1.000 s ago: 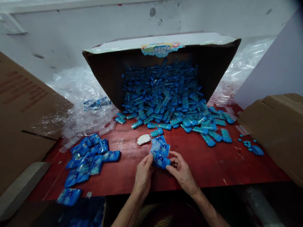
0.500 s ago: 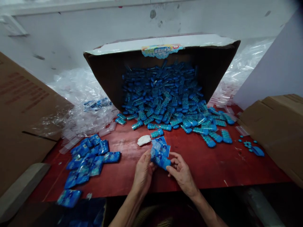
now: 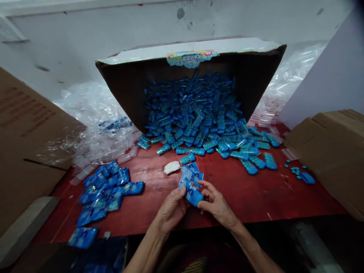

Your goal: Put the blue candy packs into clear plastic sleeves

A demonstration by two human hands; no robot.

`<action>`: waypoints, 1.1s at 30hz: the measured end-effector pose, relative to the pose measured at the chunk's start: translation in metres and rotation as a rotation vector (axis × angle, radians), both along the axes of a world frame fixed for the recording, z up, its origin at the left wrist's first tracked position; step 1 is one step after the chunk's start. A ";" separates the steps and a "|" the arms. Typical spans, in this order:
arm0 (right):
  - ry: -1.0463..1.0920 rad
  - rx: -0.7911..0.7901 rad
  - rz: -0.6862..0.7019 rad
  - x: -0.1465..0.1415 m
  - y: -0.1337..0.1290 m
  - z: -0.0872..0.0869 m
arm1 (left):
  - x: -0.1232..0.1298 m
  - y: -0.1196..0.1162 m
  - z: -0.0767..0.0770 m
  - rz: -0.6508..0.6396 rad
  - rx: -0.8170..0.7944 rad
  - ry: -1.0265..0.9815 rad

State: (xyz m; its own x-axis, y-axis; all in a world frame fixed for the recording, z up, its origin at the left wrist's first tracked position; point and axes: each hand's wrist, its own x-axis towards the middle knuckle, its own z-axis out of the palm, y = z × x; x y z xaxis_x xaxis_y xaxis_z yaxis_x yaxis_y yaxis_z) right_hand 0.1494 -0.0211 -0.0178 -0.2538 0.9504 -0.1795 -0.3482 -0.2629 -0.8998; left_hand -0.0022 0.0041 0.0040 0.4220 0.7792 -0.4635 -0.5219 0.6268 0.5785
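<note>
Between my two hands, close to the table's front edge, is a small blue printed packet [image 3: 193,194]. My left hand [image 3: 172,207] grips its left end, thumb on top. My right hand [image 3: 215,203] pinches its right end between thumb and fingers. Just beyond lie blue printed cards [image 3: 191,171], partly covered by the packet. A crumpled white wad [image 3: 172,167] and a clear case with turquoise beads and a blue end [image 3: 187,158] rest behind them. To the left is a loose pile of similar blue packets [image 3: 104,191].
A tipped cardboard box [image 3: 119,81] spills many bead-filled cases [image 3: 196,117] onto the red table [image 3: 227,182]. Clear plastic sleeves [image 3: 99,129] heap at left. Turquoise beads and a blue cap [image 3: 307,178] lie at right, by a carton [image 3: 330,148]. Another carton [image 3: 25,144] stands left.
The packet in my hands has turned and come slightly nearer to me, showing a different face. My left thumb has moved onto it. The view has shifted a little.
</note>
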 end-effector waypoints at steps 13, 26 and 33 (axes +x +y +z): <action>0.099 -0.077 0.090 -0.003 -0.004 -0.002 | 0.013 -0.010 -0.003 0.053 -0.004 -0.001; 0.072 -0.051 0.016 0.000 -0.002 -0.011 | 0.023 -0.018 0.003 0.079 0.001 0.028; -0.028 -0.047 0.114 0.003 -0.002 -0.005 | 0.013 -0.015 0.001 0.093 0.017 0.006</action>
State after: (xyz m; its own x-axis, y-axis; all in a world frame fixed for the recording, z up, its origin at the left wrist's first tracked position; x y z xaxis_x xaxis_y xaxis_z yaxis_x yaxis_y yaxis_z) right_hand 0.1524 -0.0236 -0.0226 -0.3542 0.9060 -0.2316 -0.2883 -0.3414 -0.8946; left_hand 0.0108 -0.0111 0.0049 0.3447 0.8225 -0.4524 -0.5735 0.5661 0.5921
